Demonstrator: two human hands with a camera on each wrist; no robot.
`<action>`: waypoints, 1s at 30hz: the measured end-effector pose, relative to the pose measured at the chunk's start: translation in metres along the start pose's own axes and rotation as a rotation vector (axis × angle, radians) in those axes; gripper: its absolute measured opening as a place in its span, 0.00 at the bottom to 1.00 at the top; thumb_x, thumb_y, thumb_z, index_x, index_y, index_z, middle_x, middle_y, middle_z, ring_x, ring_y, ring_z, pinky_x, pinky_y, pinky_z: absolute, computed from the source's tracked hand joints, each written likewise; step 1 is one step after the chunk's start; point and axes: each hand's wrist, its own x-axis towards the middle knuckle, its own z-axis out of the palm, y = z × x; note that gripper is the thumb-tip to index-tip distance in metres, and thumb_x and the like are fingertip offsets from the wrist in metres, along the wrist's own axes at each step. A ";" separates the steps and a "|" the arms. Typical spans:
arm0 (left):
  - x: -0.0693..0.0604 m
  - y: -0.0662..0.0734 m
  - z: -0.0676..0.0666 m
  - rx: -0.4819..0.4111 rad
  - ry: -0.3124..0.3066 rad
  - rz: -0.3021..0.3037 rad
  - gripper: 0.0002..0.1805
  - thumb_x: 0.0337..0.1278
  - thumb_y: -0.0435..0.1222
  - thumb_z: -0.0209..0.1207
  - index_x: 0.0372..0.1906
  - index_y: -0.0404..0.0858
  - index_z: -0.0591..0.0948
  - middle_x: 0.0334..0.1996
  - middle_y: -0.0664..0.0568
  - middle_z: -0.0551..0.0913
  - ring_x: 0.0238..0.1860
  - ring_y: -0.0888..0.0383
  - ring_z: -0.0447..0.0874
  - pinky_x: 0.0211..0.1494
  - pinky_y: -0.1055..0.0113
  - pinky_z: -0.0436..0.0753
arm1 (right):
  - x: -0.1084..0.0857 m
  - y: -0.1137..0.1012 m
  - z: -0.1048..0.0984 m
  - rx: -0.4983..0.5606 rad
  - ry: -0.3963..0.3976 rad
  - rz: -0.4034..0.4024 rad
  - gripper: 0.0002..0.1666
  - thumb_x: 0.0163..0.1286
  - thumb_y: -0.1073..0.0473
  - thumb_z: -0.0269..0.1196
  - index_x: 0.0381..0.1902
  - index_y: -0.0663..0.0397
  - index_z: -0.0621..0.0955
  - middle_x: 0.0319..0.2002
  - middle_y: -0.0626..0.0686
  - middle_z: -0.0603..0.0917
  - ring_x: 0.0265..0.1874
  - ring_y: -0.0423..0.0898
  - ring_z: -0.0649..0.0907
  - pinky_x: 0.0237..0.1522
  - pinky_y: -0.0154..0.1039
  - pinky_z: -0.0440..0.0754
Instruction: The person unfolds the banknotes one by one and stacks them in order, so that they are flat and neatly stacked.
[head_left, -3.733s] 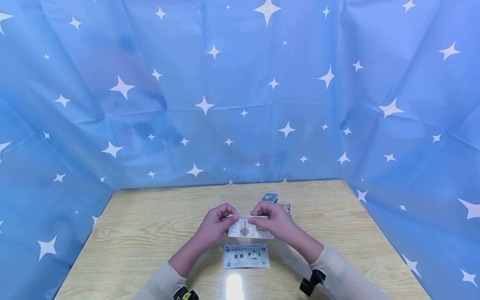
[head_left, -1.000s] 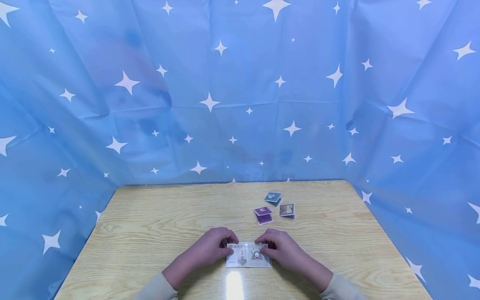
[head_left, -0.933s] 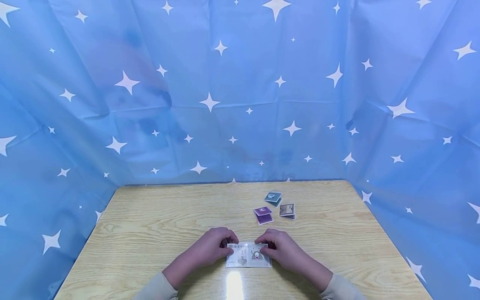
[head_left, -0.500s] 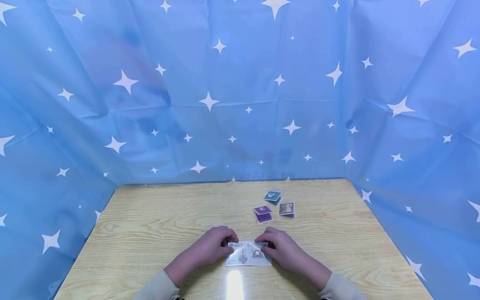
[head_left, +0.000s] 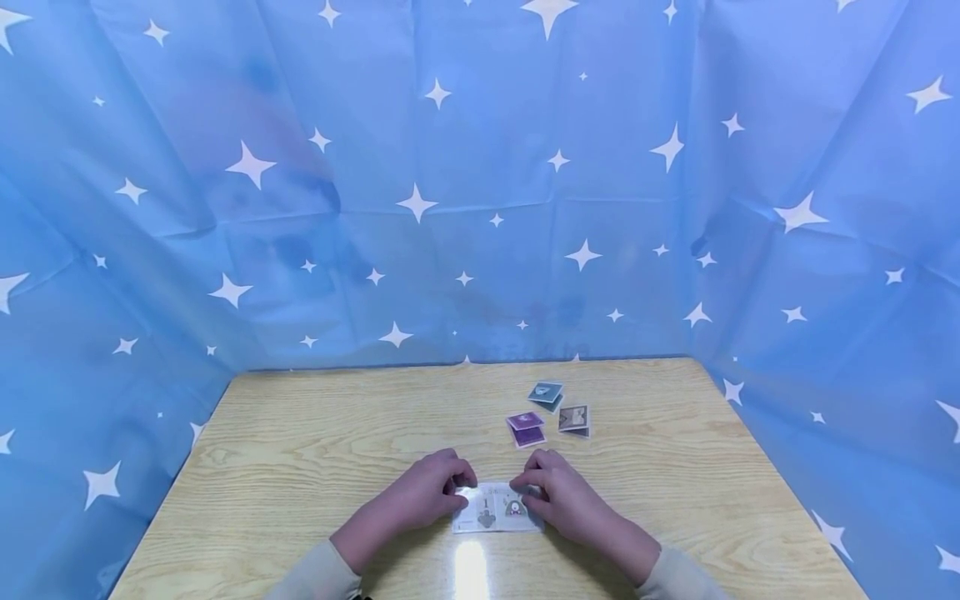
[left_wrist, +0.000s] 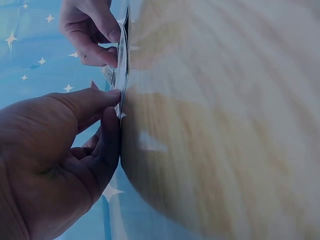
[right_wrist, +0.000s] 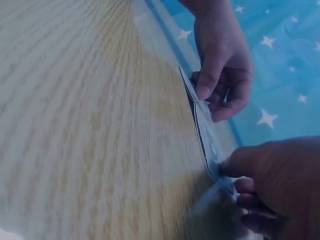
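A small stack of white printed paper sheets [head_left: 486,518] lies near the front of the table in the head view, with a "1" and a cartoon figure on its top sheet. My left hand [head_left: 426,498] pinches its upper left side, thumb on top and fingers at the far edge. At the upper right side my right hand [head_left: 562,498] holds it the same way. In the left wrist view the left thumb and forefinger meet at the edge of the sheets [left_wrist: 123,62]. The right wrist view shows the sheets [right_wrist: 207,135] edge-on, slightly parted along the near side.
Beyond the right hand lie three small folded cards: a purple card [head_left: 526,428], a teal card [head_left: 546,393] and a brown card [head_left: 574,419], each partly unfolded. A starry blue curtain [head_left: 480,208] hangs behind the wooden table [head_left: 300,442].
Earlier both hands held one sheet above another with a "2"; the hands have come nearer, and the "1" sheet now covers it. The purple card has come into view. Lately only slight finger shifts show.
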 end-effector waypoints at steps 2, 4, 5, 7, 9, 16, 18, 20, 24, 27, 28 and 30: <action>0.000 0.001 0.000 0.003 0.000 -0.006 0.12 0.65 0.32 0.76 0.49 0.45 0.89 0.39 0.60 0.79 0.40 0.68 0.77 0.48 0.68 0.83 | 0.000 0.000 0.000 -0.022 0.008 -0.012 0.15 0.69 0.67 0.76 0.52 0.51 0.94 0.43 0.40 0.77 0.45 0.40 0.74 0.46 0.38 0.79; 0.000 0.001 0.000 0.003 0.000 -0.005 0.12 0.64 0.32 0.76 0.49 0.45 0.89 0.39 0.60 0.80 0.40 0.68 0.77 0.49 0.68 0.83 | 0.000 0.000 0.000 -0.029 0.010 -0.018 0.15 0.69 0.67 0.76 0.52 0.51 0.94 0.43 0.40 0.77 0.45 0.39 0.74 0.45 0.37 0.79; 0.000 0.001 0.000 0.002 0.000 -0.005 0.12 0.64 0.31 0.76 0.49 0.44 0.89 0.40 0.59 0.80 0.40 0.68 0.77 0.49 0.68 0.83 | 0.000 0.000 -0.001 -0.030 0.011 -0.019 0.15 0.69 0.67 0.77 0.52 0.51 0.94 0.42 0.40 0.77 0.45 0.39 0.74 0.45 0.37 0.79; -0.001 0.002 -0.001 -0.001 -0.002 -0.006 0.12 0.64 0.31 0.76 0.49 0.44 0.89 0.40 0.59 0.80 0.40 0.68 0.77 0.49 0.68 0.83 | 0.000 0.000 -0.001 -0.028 0.012 -0.022 0.15 0.69 0.67 0.77 0.52 0.51 0.94 0.42 0.40 0.77 0.44 0.39 0.74 0.45 0.37 0.79; -0.001 0.002 -0.001 0.000 -0.005 -0.006 0.13 0.63 0.30 0.75 0.49 0.44 0.89 0.40 0.60 0.80 0.41 0.68 0.77 0.49 0.68 0.83 | -0.001 -0.001 -0.001 -0.025 0.013 -0.026 0.15 0.69 0.67 0.77 0.52 0.52 0.94 0.42 0.40 0.77 0.44 0.39 0.74 0.45 0.37 0.79; -0.001 0.001 -0.001 -0.007 -0.012 -0.010 0.13 0.64 0.32 0.76 0.50 0.45 0.89 0.40 0.61 0.80 0.41 0.68 0.77 0.49 0.67 0.82 | -0.002 -0.001 -0.002 0.051 0.033 -0.025 0.14 0.70 0.67 0.76 0.51 0.53 0.94 0.42 0.41 0.79 0.44 0.39 0.76 0.45 0.37 0.80; -0.001 0.000 -0.002 -0.017 -0.009 -0.017 0.12 0.64 0.33 0.75 0.50 0.45 0.89 0.40 0.61 0.80 0.41 0.68 0.77 0.50 0.67 0.83 | -0.002 0.000 -0.002 0.117 0.050 -0.005 0.13 0.70 0.67 0.75 0.51 0.54 0.93 0.42 0.42 0.81 0.43 0.40 0.78 0.45 0.37 0.81; 0.000 0.000 -0.003 -0.040 -0.001 -0.025 0.12 0.65 0.34 0.75 0.51 0.45 0.88 0.40 0.60 0.81 0.41 0.67 0.78 0.50 0.66 0.83 | -0.001 0.000 -0.004 0.180 0.068 0.031 0.12 0.71 0.67 0.74 0.51 0.54 0.93 0.42 0.43 0.83 0.41 0.40 0.80 0.43 0.36 0.83; 0.005 0.001 -0.010 -0.106 0.031 -0.036 0.10 0.70 0.35 0.72 0.52 0.43 0.88 0.40 0.61 0.82 0.42 0.65 0.81 0.50 0.65 0.84 | 0.004 0.003 -0.012 0.240 0.144 0.065 0.08 0.72 0.67 0.74 0.47 0.55 0.92 0.41 0.43 0.86 0.36 0.40 0.81 0.37 0.35 0.84; 0.012 0.004 -0.015 -0.168 0.062 -0.053 0.07 0.74 0.37 0.70 0.51 0.43 0.88 0.40 0.62 0.82 0.42 0.64 0.82 0.48 0.65 0.85 | 0.012 0.008 -0.023 0.243 0.216 0.070 0.06 0.73 0.67 0.74 0.45 0.56 0.91 0.39 0.43 0.86 0.34 0.40 0.81 0.35 0.34 0.83; 0.015 0.005 -0.017 -0.186 0.078 -0.062 0.06 0.75 0.37 0.70 0.51 0.43 0.87 0.40 0.62 0.83 0.41 0.64 0.82 0.47 0.65 0.86 | 0.016 0.009 -0.028 0.237 0.239 0.070 0.05 0.73 0.67 0.74 0.45 0.56 0.91 0.38 0.44 0.86 0.34 0.40 0.81 0.34 0.34 0.83; 0.025 0.007 -0.020 -0.211 0.115 -0.073 0.05 0.76 0.38 0.69 0.49 0.44 0.87 0.40 0.61 0.83 0.40 0.63 0.83 0.44 0.65 0.86 | 0.024 0.014 -0.036 0.222 0.278 0.074 0.05 0.74 0.67 0.74 0.45 0.56 0.91 0.37 0.43 0.85 0.33 0.41 0.81 0.33 0.34 0.82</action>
